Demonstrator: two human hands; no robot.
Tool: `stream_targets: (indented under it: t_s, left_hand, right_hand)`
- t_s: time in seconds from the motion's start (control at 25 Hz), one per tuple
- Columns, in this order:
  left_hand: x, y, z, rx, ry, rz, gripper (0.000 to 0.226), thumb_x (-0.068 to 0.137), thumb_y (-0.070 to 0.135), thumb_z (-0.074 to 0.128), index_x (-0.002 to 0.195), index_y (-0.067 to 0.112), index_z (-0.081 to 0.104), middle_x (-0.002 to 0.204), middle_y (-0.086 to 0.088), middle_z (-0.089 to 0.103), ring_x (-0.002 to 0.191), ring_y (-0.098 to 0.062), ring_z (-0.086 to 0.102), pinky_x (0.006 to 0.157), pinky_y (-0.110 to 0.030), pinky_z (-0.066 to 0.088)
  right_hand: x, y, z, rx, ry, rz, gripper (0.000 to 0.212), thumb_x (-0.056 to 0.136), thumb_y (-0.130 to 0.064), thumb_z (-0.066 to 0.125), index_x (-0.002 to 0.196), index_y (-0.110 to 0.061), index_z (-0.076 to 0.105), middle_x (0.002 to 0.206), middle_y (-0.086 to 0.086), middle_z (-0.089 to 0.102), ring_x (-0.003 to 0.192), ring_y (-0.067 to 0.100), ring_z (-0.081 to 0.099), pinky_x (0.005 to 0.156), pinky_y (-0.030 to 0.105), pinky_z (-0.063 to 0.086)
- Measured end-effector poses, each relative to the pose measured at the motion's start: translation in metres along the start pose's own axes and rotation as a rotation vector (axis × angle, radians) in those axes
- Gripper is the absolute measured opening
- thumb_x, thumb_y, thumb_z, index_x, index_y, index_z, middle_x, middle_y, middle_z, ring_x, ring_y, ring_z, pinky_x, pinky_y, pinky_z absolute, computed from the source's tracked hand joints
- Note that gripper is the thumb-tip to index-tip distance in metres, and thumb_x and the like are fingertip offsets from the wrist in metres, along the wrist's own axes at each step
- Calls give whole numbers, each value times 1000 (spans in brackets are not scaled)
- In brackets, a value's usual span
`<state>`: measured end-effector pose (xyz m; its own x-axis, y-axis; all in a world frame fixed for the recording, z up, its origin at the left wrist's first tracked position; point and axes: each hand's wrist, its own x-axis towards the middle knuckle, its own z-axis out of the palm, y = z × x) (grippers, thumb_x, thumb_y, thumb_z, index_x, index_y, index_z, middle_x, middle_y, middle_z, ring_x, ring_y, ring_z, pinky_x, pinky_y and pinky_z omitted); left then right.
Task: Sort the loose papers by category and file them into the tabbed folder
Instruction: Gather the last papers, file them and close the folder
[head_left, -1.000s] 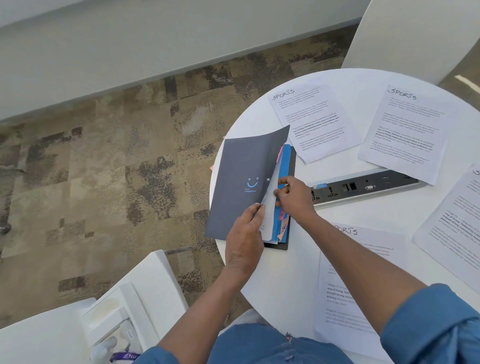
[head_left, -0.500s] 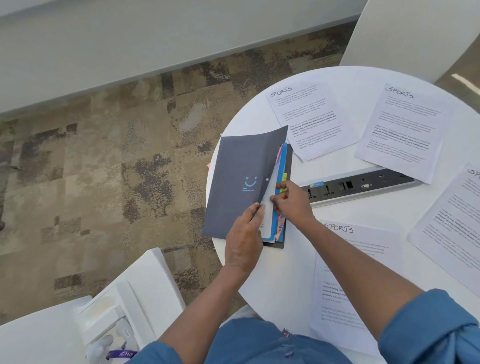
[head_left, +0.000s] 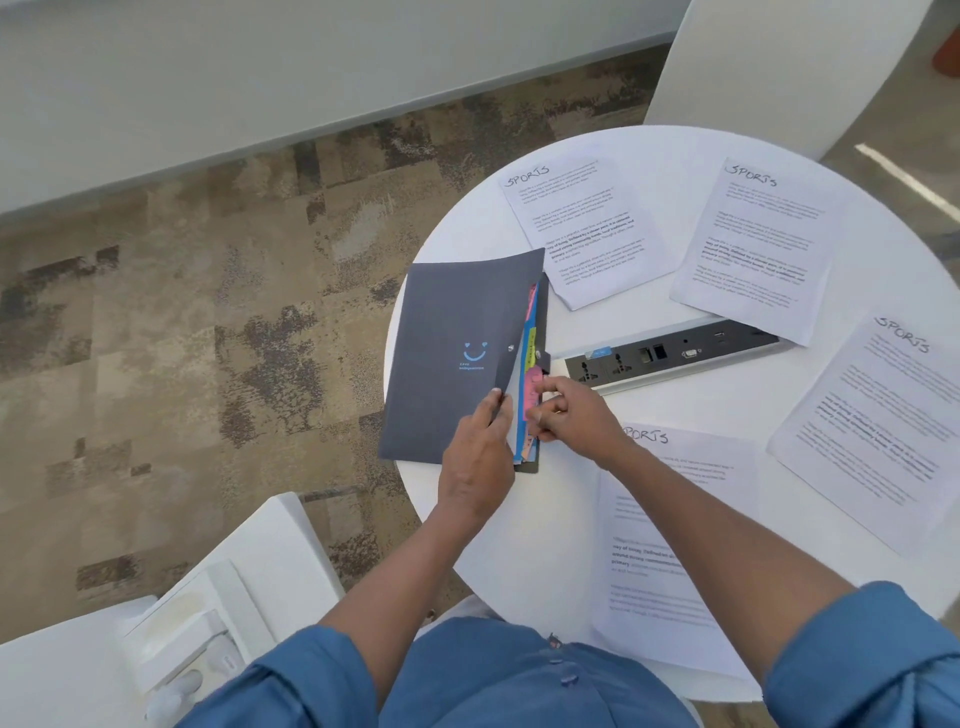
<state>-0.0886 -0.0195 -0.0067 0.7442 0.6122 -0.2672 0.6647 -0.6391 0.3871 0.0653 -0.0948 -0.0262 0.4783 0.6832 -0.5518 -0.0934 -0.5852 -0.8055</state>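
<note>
A dark grey tabbed folder (head_left: 457, 358) with a blue smiley lies at the left edge of the round white table (head_left: 670, 400). My left hand (head_left: 478, 457) pinches the lower edge of its front cover and holds it partly lifted. My right hand (head_left: 571, 415) pinches the coloured divider tabs (head_left: 531, 384), pink, yellow and blue, along the folder's right edge. Several loose printed sheets headed "SPORTS" lie flat: one behind the folder (head_left: 582, 228), one at the back right (head_left: 753, 249), one at the right (head_left: 878, 431), one near my body (head_left: 670, 561).
A grey power-socket strip (head_left: 670, 356) is set into the table's middle, just right of the folder. A white chair back (head_left: 769, 67) stands behind the table. Another white seat with a white box (head_left: 208, 618) is at my lower left. Patterned carpet lies left.
The front cover has dropped lower over the dividers. My right hand has shifted down the tab edge from the yellow tab to the pink one. My view has moved slightly.
</note>
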Motion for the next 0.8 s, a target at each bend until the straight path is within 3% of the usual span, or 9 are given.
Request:
stream_targets:
  t_s: [0.2, 0.52, 0.8]
  left_hand:
    - [5, 11, 16, 112, -96, -8, 74, 91, 10, 55, 155, 19, 18, 162, -2, 13, 115, -27, 41, 79, -36, 56]
    - [12, 19, 36, 221, -296, -25, 68, 92, 25, 52, 154, 23, 23, 164, -10, 8, 127, -36, 38, 104, -43, 37]
    - [-3, 42, 48, 152, -59, 30, 62, 89, 10, 52, 148, 15, 33, 155, -11, 29, 133, -31, 38, 104, -42, 39]
  right_hand:
    - [-36, 31, -31, 24, 87, 65, 26, 90, -3, 58, 115, -11, 61, 89, 8, 75, 75, 20, 75, 67, 29, 61]
    - [-93, 75, -77, 57, 193, 134, 23, 91, -6, 54, 111, -15, 63, 91, 6, 75, 77, 20, 75, 71, 33, 61]
    - [-127, 105, -108, 43, 300, 160, 24, 91, -7, 51, 108, -17, 64, 89, 3, 75, 74, 18, 74, 67, 28, 60]
